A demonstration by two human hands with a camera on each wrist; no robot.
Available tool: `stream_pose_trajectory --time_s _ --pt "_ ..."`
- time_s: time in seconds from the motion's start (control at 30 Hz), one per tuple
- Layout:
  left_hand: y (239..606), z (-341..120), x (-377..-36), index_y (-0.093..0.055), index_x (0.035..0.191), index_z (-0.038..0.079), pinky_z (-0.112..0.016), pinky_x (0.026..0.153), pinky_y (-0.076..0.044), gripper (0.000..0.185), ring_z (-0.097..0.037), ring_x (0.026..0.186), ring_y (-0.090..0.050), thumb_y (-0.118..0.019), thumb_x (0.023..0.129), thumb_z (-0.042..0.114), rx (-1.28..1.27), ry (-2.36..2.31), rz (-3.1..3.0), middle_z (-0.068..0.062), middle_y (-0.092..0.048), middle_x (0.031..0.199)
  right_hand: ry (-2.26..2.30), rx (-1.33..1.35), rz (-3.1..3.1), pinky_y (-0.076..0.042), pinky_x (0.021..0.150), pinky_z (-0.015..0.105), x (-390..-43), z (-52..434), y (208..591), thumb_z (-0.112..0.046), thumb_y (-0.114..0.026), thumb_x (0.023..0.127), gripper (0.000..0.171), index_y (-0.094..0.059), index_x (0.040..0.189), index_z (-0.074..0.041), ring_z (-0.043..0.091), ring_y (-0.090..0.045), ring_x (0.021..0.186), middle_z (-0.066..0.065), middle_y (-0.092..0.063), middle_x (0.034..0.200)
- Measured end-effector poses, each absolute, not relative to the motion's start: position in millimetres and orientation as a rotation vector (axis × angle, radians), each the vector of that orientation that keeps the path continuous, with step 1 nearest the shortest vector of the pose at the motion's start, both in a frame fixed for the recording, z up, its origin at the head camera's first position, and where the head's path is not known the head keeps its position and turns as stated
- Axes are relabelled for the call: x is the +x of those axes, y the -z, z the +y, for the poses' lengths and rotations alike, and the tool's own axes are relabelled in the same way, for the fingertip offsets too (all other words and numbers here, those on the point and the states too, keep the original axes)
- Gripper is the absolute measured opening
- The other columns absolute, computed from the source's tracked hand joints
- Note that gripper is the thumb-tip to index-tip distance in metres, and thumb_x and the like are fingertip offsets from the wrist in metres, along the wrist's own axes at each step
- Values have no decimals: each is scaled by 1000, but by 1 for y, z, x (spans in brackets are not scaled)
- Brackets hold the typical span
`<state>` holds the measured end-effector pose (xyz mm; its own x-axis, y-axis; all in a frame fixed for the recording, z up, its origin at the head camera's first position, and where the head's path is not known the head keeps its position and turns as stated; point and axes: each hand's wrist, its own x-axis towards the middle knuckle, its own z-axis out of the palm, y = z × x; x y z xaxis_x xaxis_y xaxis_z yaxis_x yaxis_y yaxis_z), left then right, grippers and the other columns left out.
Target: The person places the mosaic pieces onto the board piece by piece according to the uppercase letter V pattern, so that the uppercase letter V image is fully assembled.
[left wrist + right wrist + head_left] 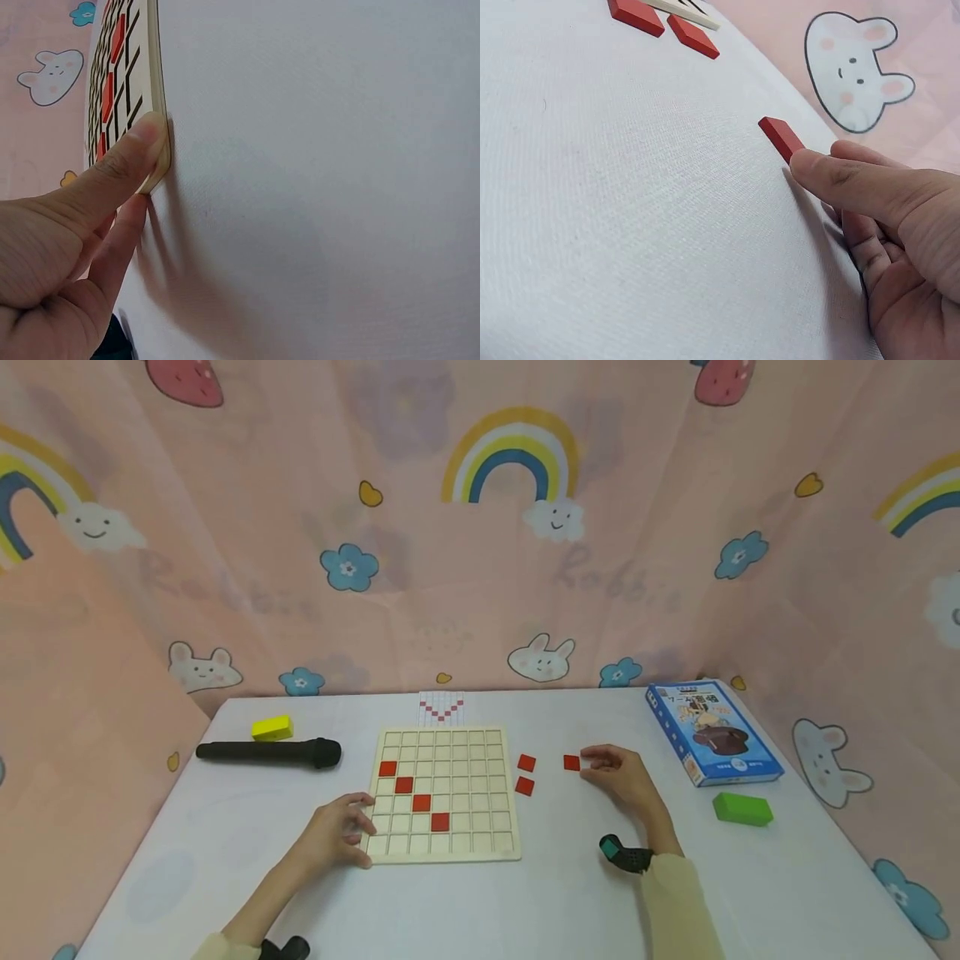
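A cream grid board (480,847) lies flat on the white table, with several red square tiles (440,822) in a descending diagonal on it. My left hand (333,833) holds the board's near left corner; in the left wrist view the thumb (142,139) presses the edge and a finger touches close below. Right of the board, my right hand (618,777) pinches a red tile (780,137) between thumb and fingers, a little above the cloth. Two loose red tiles (527,763) lie between that hand and the board.
Behind the board is a small card (442,708) with a red V pattern on a grid. A black microphone (262,753) and a yellow block (272,727) lie at the left. At the right are a blue box (716,735) and a green block (742,808).
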<state>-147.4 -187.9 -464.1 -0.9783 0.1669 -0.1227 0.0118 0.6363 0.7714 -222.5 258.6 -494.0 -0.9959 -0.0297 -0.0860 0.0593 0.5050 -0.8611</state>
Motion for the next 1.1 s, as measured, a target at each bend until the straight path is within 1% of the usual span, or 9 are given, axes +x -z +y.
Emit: stream_pose_trajectory --time_s 0.17,0.33,0.47,0.7,0.87,0.97,1.03,1.1 --pt "466 -189 -145 -67 75 3 -28 76 -59 37 -37 119 -51 -87 47 -12 130 -1262 2671 -13 -57 126 1485 32 2673 -47 76 19 -224 254 494 -11 -71 86 35 -64 120 -3 23 -51 90 11 -60 100" --pt "467 -190 -142 -67 75 3 -28 76 -59 37 -38 120 -50 -87 47 -11 120 -1277 2659 -13 -56 127 1461 16 2708 -47 73 21 -226 251 496 -9 -69 87 29 -66 116 -2 23 -50 87 12 -63 102" --pt "467 -191 -142 -67 76 2 -28 76 -59 37 -39 120 -49 -87 47 -11 141 -1300 2649 -15 -55 127 1427 3 2736 -47 73 21 -228 250 497 -8 -68 88 26 -67 113 -2 22 -51 86 12 -64 104" --pt "468 -192 -143 -67 77 2 -28 77 -59 37 -39 118 -50 -87 48 -9 164 -1315 2637 -15 -55 127 1391 -117 2719 -45 67 19 -234 252 494 -8 -69 87 32 -65 119 -2 21 -50 80 10 -63 98" --pt "468 -192 -144 -67 77 1 -29 77 -59 37 -39 117 -50 -87 48 -9 175 -1329 2627 -15 -54 127 1367 -162 2708 -44 66 19 -238 255 493 -8 -70 87 28 -68 114 -4 20 -49 79 6 -62 93" --pt "469 -192 -146 -67 77 1 -29 76 -59 38 -39 118 -50 -87 47 -10 176 -1335 2631 -15 -54 128 1384 -159 2712 -46 70 22 -240 258 494 -11 -71 86 28 -68 113 -4 21 -50 81 8 -63 95" --pt "470 -192 -147 -67 77 2 -28 76 -59 38 -39 118 -49 -87 47 -10 175 -1336 2633 -15 -54 128 1428 -113 2695 -50 79 26 -240 260 496 -15 -72 86 30 -67 114 -5 22 -54 87 10 -65 102" --pt "470 -192 -147 -67 77 2 -28 76 -59 38 -39 119 -49 -87 47 -9 176 -1333 2635 -15 -54 128 1495 -36 2655 -51 91 34 -239 261 498 -18 -72 86 34 -66 117 -6 25 -58 97 11 -65 111"
